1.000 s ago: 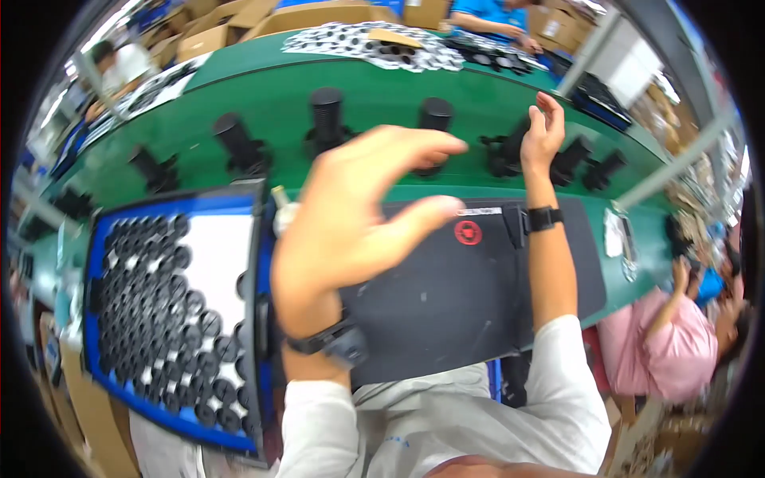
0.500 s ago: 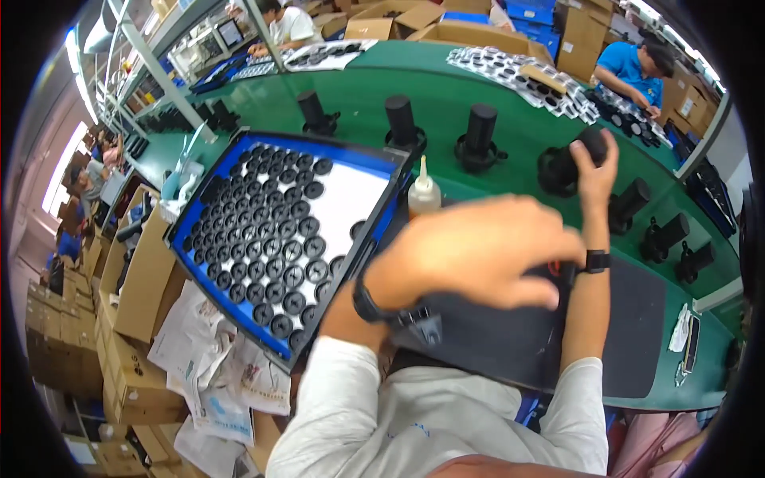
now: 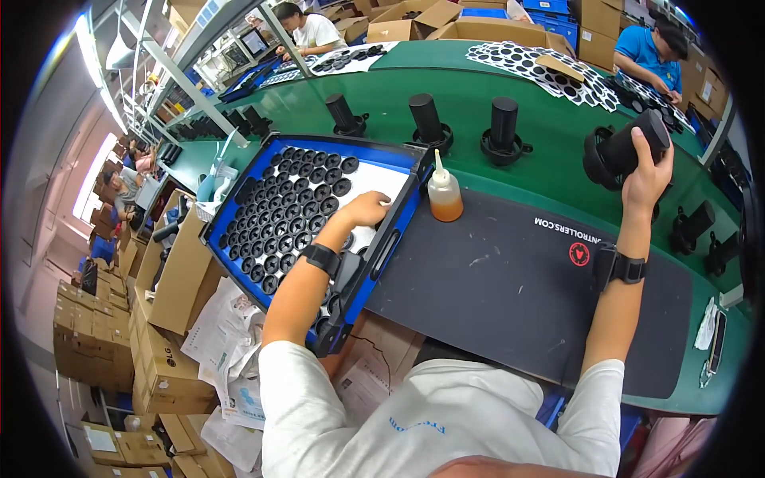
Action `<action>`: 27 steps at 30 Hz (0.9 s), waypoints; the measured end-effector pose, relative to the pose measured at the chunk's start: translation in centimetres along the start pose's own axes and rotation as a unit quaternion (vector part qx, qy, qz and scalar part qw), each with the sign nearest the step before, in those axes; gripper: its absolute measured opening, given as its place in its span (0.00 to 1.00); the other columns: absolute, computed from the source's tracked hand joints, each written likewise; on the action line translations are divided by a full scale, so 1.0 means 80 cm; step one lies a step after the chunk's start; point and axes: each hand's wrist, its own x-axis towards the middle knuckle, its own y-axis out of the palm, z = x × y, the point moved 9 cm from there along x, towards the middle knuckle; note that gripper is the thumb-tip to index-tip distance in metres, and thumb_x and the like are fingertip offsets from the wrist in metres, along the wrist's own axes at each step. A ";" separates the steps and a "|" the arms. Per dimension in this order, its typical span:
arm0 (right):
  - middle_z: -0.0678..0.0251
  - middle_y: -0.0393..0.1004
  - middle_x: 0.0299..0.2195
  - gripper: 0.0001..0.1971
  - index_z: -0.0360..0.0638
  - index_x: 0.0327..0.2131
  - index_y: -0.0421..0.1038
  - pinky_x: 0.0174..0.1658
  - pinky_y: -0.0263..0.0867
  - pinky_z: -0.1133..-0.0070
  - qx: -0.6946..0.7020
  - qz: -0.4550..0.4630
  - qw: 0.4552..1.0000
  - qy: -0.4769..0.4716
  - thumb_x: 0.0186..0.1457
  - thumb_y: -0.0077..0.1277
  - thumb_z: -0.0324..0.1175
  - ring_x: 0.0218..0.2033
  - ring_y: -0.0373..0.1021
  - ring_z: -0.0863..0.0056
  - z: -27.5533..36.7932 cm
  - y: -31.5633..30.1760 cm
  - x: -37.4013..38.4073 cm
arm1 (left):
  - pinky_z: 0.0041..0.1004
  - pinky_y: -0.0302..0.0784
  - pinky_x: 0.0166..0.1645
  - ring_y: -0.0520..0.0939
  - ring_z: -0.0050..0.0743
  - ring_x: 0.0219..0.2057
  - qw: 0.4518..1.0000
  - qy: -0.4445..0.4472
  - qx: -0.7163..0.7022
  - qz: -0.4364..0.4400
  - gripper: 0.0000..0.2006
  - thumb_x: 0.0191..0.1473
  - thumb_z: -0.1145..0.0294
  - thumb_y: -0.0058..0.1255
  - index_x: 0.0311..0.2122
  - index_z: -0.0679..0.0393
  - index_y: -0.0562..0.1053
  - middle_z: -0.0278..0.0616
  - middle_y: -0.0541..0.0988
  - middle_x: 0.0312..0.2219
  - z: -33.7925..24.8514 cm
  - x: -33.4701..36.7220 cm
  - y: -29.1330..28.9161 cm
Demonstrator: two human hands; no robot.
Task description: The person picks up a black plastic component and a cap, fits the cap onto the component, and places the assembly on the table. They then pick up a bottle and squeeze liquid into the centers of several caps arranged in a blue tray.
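My right hand (image 3: 647, 177) is closed around a black cylinder with a ringed flange base (image 3: 629, 149), tilted and held at the right above the bench. My left hand (image 3: 368, 209) reaches over the right part of a blue tray with a black rim (image 3: 410, 209). Its fingers are curled together and point down toward the white liner; what they hold, if anything, is hidden. Many round black discs (image 3: 279, 219) lie in rows in the tray, some hidden by my left forearm. Next to the tray stands a squeeze bottle (image 3: 445, 195) with amber liquid.
More black flanged cylinders (image 3: 503, 131) stand along the green bench (image 3: 470, 72). A dark mat (image 3: 510, 279) lies in front of me. Cardboard boxes (image 3: 171, 358) and crumpled paper (image 3: 227, 334) are at the left. Two people work across the bench.
My left hand has moved left, from above the mat to the tray. The right hand still holds the black cylinder, now turned more sideways. The whole view has shifted slightly.
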 end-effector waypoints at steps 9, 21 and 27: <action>0.60 0.71 0.42 0.21 0.32 0.48 0.65 0.48 0.67 0.77 0.013 -0.005 1.000 0.002 0.49 0.57 0.23 0.42 0.71 0.73 0.009 0.002 0.000 | 0.28 0.78 0.31 0.81 0.34 0.26 0.972 -0.114 -0.199 0.050 0.12 0.52 0.69 0.48 0.32 0.69 0.77 0.49 0.79 0.26 0.028 -0.026 0.010; 0.57 0.71 0.44 0.27 0.34 0.51 0.60 0.50 0.65 0.78 -0.007 0.066 0.997 0.048 0.46 0.57 0.22 0.45 0.70 0.73 0.002 0.006 0.000 | 0.31 0.82 0.32 0.82 0.42 0.31 0.918 -0.036 -0.368 -0.147 0.12 0.57 0.72 0.43 0.38 0.72 0.71 0.53 0.76 0.34 -0.020 -0.055 -0.141; 0.58 0.72 0.45 0.27 0.37 0.48 0.60 0.51 0.63 0.77 -0.081 0.185 0.978 0.055 0.41 0.57 0.20 0.46 0.69 0.73 0.032 0.044 -0.017 | 0.34 0.82 0.43 0.76 0.62 0.46 0.727 0.192 -0.658 -0.038 0.15 0.61 0.71 0.33 0.44 0.74 0.67 0.60 0.74 0.43 -0.173 -0.048 -0.167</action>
